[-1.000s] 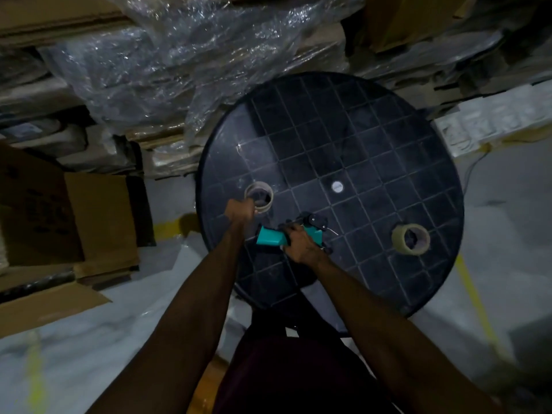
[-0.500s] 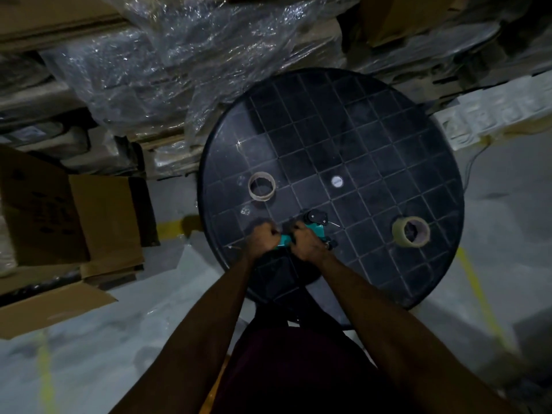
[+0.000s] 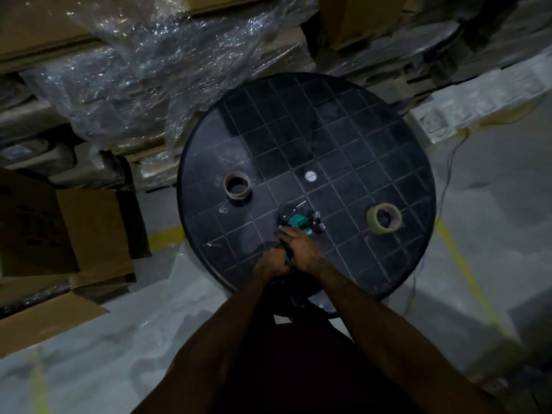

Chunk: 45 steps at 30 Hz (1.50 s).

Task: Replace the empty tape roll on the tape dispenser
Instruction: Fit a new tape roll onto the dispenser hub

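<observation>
Teal tape dispenser (image 3: 299, 222), handle under both hands' fingers (image 3: 285, 234)

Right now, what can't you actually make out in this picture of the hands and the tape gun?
All from the head view:
- Tape dispenser: its handle is hidden under the left hand and right hand.
- Table: its near edge and base are covered by the forearms and body.
- Tape roll: how much tape remains is too dim to judge.
- Empty core: any printing is too small and dark to read.
</observation>
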{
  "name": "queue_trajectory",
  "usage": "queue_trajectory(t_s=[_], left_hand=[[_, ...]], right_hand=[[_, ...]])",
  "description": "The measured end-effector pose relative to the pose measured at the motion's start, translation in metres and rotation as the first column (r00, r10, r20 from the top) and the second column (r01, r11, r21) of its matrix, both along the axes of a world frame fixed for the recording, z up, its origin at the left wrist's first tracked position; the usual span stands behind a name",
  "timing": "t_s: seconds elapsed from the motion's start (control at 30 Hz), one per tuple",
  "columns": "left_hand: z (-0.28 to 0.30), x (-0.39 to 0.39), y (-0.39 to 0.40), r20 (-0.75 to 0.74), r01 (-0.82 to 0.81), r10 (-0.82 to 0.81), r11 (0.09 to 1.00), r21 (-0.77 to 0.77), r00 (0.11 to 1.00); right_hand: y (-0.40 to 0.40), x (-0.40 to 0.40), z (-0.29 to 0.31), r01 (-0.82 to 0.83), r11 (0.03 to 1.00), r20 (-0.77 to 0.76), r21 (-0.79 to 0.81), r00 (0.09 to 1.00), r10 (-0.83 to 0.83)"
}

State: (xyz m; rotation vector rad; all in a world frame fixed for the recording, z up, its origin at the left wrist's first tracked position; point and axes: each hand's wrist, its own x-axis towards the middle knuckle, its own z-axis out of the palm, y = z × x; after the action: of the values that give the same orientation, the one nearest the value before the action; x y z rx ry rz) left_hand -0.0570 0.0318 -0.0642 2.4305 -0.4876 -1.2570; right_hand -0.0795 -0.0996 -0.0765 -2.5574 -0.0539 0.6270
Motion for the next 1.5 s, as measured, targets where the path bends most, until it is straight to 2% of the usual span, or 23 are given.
queue_trajectory(t_s=[0.13,0.3,0.57,0.63,0.73,0.83,0.93,1.13,1.27,1.37,1.5], left_hand=[[-0.036,-0.005,-0.027,0.037,-0.075,0.075,0.997,0.003,0.997],[-0.008,-0.002,-0.052,0.082,-0.18,0.18,0.984,-0.005,0.98],[-0.002,-0.001,-0.09,0.084,-0.402,0.395,0.911,0.088,0.915],[0.003,-0.004,-0.096,0.136,-0.445,0.429,0.886,0.127,0.893],[0.01,-0.007,-0.106,0.289,-0.48,0.435,0.871,0.103,0.853],[0.013,-0.005,-0.116,0.375,-0.435,0.371,0.895,0.101,0.849],[0.011,-0.001,-0.128,0.354,-0.367,0.314,0.926,0.09,0.881],[0.011,-0.008,-0.149,0.323,-0.333,0.298,0.941,0.058,0.898],[0.006,-0.015,-0.155,0.325,-0.305,0.273,0.951,0.052,0.905],[0.005,-0.019,-0.155,0.311,-0.282,0.248,0.957,0.071,0.918],[-0.013,-0.017,-0.148,0.253,-0.272,0.249,0.961,0.059,0.935]], right_hand=[[-0.027,-0.014,-0.001,0.083,0.994,0.053,0.066,0.995,-0.086],[-0.056,-0.02,0.017,0.23,0.97,0.027,0.08,0.972,-0.233],[-0.098,-0.027,0.018,0.317,0.946,-0.066,0.064,0.948,-0.313],[-0.107,-0.028,0.015,0.341,0.938,-0.09,0.059,0.938,-0.335],[-0.121,-0.027,0.016,0.378,0.925,-0.117,0.032,0.921,-0.372],[-0.136,-0.029,0.021,0.412,0.911,-0.119,0.013,0.906,-0.407],[-0.159,-0.035,0.018,0.46,0.888,-0.114,-0.023,0.881,-0.459],[-0.2,-0.046,0.024,0.494,0.857,-0.05,-0.146,0.861,-0.505],[-0.216,-0.049,0.018,0.45,0.863,-0.108,-0.229,0.87,-0.482],[-0.222,-0.051,0.012,0.409,0.881,-0.16,-0.237,0.878,-0.451],[-0.224,-0.053,0.011,0.447,0.869,-0.162,-0.211,0.861,-0.482]])
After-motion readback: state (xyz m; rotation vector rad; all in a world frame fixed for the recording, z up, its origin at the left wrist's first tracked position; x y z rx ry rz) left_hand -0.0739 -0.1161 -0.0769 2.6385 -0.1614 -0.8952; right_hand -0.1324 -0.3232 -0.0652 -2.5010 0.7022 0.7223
